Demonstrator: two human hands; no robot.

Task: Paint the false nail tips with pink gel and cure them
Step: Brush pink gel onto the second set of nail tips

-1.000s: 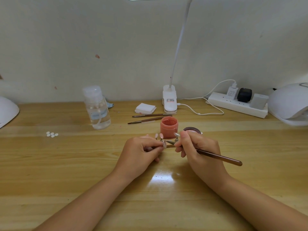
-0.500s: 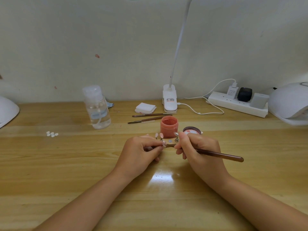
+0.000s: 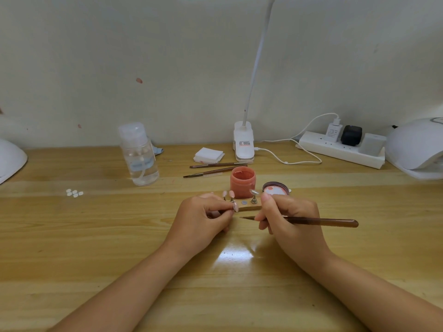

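Note:
My left hand pinches a small stand with a pink nail tip at its end. My right hand grips a brown brush, its point aimed left toward that tip with a small gap between them. Behind my hands lies a wooden holder carrying more nail tips on metal stands. An open pot of pink gel stands just behind the holder, and its lid lies to the right of it.
Two spare brushes, a white pad stack and a clip lamp sit behind the pot. A clear liquid bottle and loose white tips lie left. A power strip and white curing lamp stand right.
The brush has come off the nail tip: my right hand drew it a little toward me and lowered it, leaving a gap. My left hand stays in place.

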